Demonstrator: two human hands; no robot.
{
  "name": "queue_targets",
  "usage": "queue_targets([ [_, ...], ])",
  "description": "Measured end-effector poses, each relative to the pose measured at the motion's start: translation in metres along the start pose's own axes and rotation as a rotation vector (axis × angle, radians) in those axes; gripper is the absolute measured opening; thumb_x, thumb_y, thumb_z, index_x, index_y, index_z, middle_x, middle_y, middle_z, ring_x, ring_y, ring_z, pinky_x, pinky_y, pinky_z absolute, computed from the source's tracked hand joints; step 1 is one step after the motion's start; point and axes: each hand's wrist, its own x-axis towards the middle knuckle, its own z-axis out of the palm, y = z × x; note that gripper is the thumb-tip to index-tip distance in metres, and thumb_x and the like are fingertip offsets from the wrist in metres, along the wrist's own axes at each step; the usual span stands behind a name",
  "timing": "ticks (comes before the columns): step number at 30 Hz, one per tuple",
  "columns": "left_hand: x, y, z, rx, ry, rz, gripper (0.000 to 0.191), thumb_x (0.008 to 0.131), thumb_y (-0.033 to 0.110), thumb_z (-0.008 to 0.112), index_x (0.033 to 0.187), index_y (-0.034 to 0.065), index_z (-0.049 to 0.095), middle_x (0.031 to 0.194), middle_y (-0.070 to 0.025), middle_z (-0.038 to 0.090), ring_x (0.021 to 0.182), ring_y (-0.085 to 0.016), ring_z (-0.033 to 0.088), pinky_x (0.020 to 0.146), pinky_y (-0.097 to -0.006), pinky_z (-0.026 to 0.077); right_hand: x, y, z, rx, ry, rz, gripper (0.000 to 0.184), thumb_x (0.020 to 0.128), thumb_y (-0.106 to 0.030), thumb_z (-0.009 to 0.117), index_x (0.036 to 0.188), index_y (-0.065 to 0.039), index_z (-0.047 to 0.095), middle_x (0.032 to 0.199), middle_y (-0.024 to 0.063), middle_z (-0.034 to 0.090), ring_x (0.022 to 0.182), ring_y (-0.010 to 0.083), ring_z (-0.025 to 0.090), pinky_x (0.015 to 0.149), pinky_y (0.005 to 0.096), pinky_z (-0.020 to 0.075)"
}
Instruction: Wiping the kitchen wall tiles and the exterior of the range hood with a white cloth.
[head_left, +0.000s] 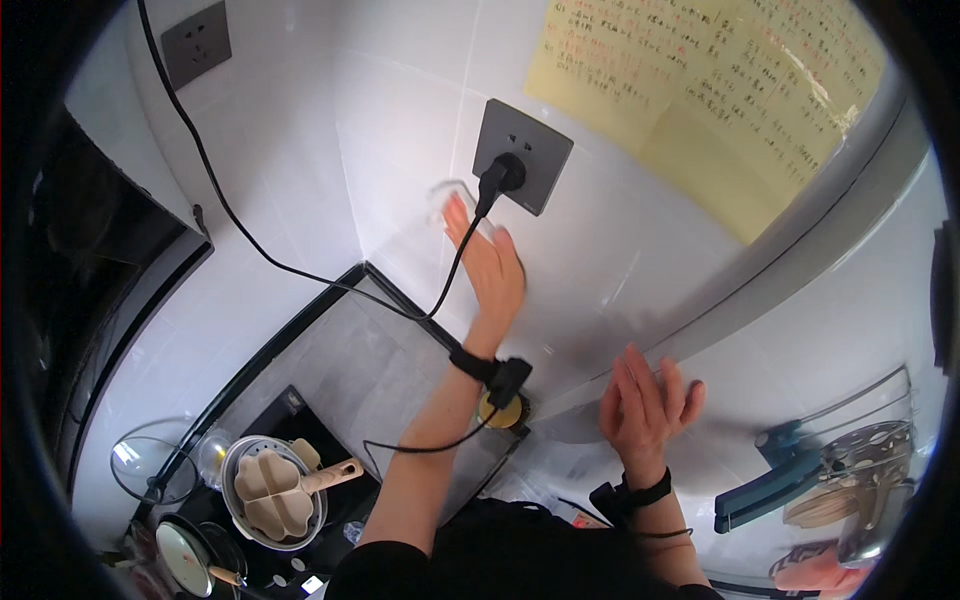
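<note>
My left hand (491, 262) is against or close to the white tiled wall, below a grey wall socket (551, 161). Its fingers partly overlap a thin, blurred pale thing that I cannot identify. A black plug (501, 180) sits in the socket, and its black cable (454, 281) hangs in front of the fingers, then loops up to the upper left. My right hand (649, 409) is raised near the wall at right, fingers apart, holding nothing. Each wrist bears a black strap with a small device. A handwritten yellow sheet (675, 112) is fixed to the wall.
At the lower left, a divided beige pan (274, 495) rests in a metal pot on a black hob, beside a glass lid (154, 469) and a lidded pan (184, 559). A wire rack with utensils (862, 465) hangs at right. A yellow-topped jar (502, 412) stands behind my left wrist.
</note>
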Motion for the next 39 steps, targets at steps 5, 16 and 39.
queue_targets([
  [5,-0.019,0.021,0.003,0.103,-0.120,0.079,0.065,0.090,0.020,0.041,0.139,-0.0099,0.009,0.145,-0.0272,0.012,0.136,-0.040,0.007,0.110,-0.0472,0.001,0.004,-0.002,0.002,-0.017,0.011,0.004,0.021,0.079,-0.020,0.055,0.096,-0.018,0.068,0.110,-0.0068,0.064,0.115,0.0151,0.045,0.104,0.0400,0.0166],
  [16,0.018,0.029,-0.001,-0.048,0.046,-0.001,0.057,0.094,0.020,0.034,0.136,-0.0135,0.014,0.145,-0.0291,0.011,0.133,-0.047,0.009,0.109,-0.0507,0.009,0.000,-0.003,-0.001,-0.019,-0.047,-0.003,0.021,0.078,-0.019,0.057,0.097,-0.019,0.068,0.110,-0.0070,0.064,0.119,0.0175,0.043,0.105,0.0416,0.0145],
  [39,-0.103,0.008,0.001,0.221,-0.460,0.205,0.078,0.078,0.028,0.060,0.133,-0.0119,0.022,0.138,-0.0324,0.021,0.132,-0.048,0.013,0.106,-0.0594,0.008,0.002,-0.007,0.003,-0.039,-0.022,-0.001,0.019,0.077,-0.019,0.058,0.093,-0.020,0.068,0.108,-0.0090,0.064,0.121,0.0186,0.039,0.106,0.0433,0.0115],
])
